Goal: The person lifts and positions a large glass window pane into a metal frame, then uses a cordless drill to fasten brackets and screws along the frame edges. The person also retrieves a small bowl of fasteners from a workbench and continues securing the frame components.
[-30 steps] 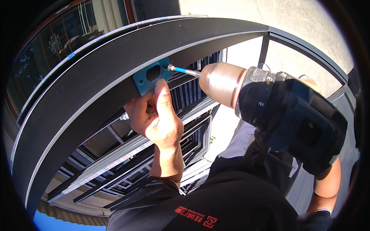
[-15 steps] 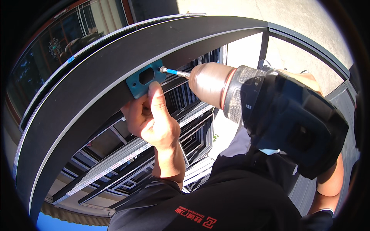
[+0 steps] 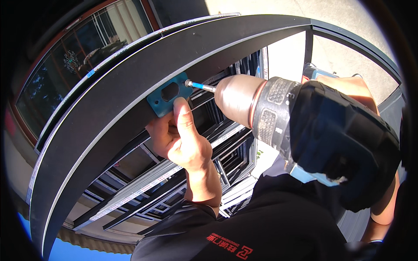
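A teal strike plate (image 3: pixel 169 96) with a large central opening lies against the inner face of a dark metal frame bar (image 3: pixel 126 74). My left hand (image 3: pixel 187 139) pinches it, the thumb pressed on its lower edge and the other fingers behind, partly hidden. In my right hand (image 3: pixel 352 91) is a cordless drill (image 3: pixel 339 135); its body hides most of my grip. From the chuck a blue-banded driver bit (image 3: pixel 201 86) reaches a screw (image 3: pixel 187 82) at the plate's right end.
Stacked dark frames and pale-edged profiles (image 3: pixel 152 187) lie below the bar. Another frame section (image 3: pixel 357 43) curves away at the upper right. A glazed door or window (image 3: pixel 82 61) with a reddish-brown frame stands at the upper left.
The whole scene has shifted slightly right in the picture. The drill's rear is tilted a little differently, while the bit stays at the screw and my left hand keeps its hold.
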`<state>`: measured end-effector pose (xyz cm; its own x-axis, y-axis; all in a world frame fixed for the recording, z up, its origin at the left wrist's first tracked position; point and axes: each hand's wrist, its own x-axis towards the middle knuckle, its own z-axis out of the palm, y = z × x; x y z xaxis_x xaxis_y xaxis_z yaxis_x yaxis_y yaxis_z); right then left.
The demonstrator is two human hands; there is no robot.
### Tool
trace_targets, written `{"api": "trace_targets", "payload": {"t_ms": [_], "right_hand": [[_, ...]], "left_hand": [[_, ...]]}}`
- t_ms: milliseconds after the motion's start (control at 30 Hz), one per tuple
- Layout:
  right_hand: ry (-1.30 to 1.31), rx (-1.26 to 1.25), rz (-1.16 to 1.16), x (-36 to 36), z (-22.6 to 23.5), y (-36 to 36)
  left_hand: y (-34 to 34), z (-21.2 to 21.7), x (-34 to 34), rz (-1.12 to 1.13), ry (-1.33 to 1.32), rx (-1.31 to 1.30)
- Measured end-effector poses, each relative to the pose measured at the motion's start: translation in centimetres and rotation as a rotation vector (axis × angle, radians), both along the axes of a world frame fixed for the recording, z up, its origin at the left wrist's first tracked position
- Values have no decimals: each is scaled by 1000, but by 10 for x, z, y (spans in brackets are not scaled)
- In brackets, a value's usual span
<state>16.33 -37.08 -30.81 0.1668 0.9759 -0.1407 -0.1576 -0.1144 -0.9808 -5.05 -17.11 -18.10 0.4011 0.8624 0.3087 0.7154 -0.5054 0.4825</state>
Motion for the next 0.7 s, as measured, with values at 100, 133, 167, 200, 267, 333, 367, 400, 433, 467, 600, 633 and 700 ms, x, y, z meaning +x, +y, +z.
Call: {"api": "trace_targets", "payload": {"t_ms": [100,133,167,200,267,333,367,400,433,467,600,633,700], "right_hand": [[7,-4,1,0,-1,1],[9,-4,3,0,-1,1],[6,-10,3,1,-1,1],[4,-10,5,2,-1,1],[7,-16,5,4,-2,0],[7,-17,3,6,-2,0],[4,-18,4,8,-3,0],[5,-21,6,6,-2,-1],[2,-22,8,6,-2,-1],[1,-25,6,4,-1,-1],[-12,-28,-1,4,-1,-3],[-13,-27,-1,5,-2,-3],[-20,-27,-5,6,-2,-4]], "left_hand": [[-2,0,-6,28,18,6],[-1,0,-7,33,52,18],[-1,-1,-8,38,50,18],[-1,-1,-9,43,49,18],[-2,-2,-9,53,9,1],[-3,-2,-8,64,16,6],[-3,-2,-7,61,22,9],[-3,-2,-6,57,28,12],[-3,-2,-6,46,28,10],[-3,-2,-5,48,29,9],[-3,-2,-6,66,18,7],[-2,-2,-7,57,2,4],[-2,-2,-10,48,0,6]]}}
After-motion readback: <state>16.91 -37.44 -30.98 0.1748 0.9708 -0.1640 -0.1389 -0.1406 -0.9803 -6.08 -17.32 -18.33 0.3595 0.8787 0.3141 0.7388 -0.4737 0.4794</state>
